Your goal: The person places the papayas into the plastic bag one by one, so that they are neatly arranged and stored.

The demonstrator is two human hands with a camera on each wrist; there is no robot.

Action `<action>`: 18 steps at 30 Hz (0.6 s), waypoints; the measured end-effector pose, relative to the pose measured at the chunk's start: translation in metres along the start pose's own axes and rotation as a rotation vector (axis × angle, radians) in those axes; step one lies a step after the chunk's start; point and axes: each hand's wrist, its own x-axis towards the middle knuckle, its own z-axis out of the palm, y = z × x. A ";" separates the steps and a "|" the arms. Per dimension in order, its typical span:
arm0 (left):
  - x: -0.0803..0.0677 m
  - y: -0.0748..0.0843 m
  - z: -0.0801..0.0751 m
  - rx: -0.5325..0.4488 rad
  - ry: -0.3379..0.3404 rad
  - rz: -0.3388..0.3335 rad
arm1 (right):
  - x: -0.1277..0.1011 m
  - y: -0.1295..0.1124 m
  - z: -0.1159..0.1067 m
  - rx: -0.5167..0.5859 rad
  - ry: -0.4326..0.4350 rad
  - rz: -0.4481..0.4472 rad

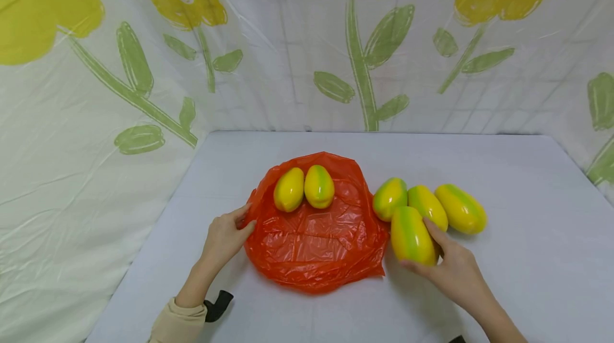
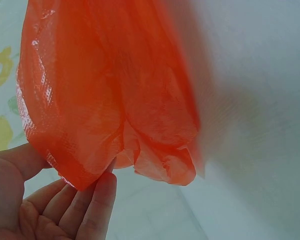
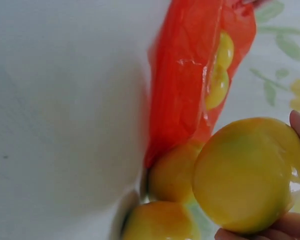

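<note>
A red plastic bag (image 1: 316, 242) lies spread on the table with its mouth up, and two glossy yellow-green papayas (image 1: 318, 187) sit inside toward its far side. At the bag's left edge my left hand (image 1: 224, 236) pinches the rim; the left wrist view shows the thin red plastic between thumb and fingers. My right hand (image 1: 453, 263) grips another papaya (image 1: 411, 236) by its sides, just right of the bag. In the right wrist view this held papaya (image 3: 247, 175) appears above the table, its underside clear of the surface.
Right of the bag, three more papayas (image 1: 460, 209) lie close together behind the held one, the leftmost against the bag's edge. A white cloth (image 1: 527, 258) covers the table. Behind it hangs a curtain (image 1: 273, 55) with yellow flowers.
</note>
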 end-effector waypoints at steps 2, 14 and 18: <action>0.000 0.000 0.000 -0.001 0.001 0.003 | 0.002 -0.003 -0.001 0.009 -0.001 0.009; 0.000 -0.002 0.000 -0.004 0.000 -0.002 | 0.013 -0.018 0.001 0.055 -0.013 0.041; 0.000 -0.004 0.000 -0.003 0.015 0.017 | 0.015 -0.022 0.002 0.072 0.020 0.040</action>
